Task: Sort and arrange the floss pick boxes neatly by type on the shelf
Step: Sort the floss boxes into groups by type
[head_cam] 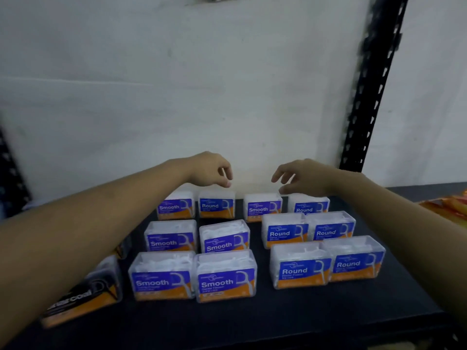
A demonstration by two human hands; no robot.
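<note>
Dark shelf (pixel 252 324), near to far. Front and middle rows are sorted: 4 Smooth boxes (pixel 225 276) on the left, 4 Round boxes (pixel 299 267) on the right. The back row is mixed: a stray Round box (pixel 216 205) stands on the Smooth side and a stray Smooth box (pixel 262 207) on the Round side. The left hand (pixel 212 170) and right hand (pixel 300 176) hover just above these 2, fingers loosely curled, holding nothing. Judged nearly complete; 1 swap left.

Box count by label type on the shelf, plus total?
Smooth boxes: 6
Round boxes: 6
Charcoal box: 1
Dark box behind it, label hidden: 1
Total: 14
</note>
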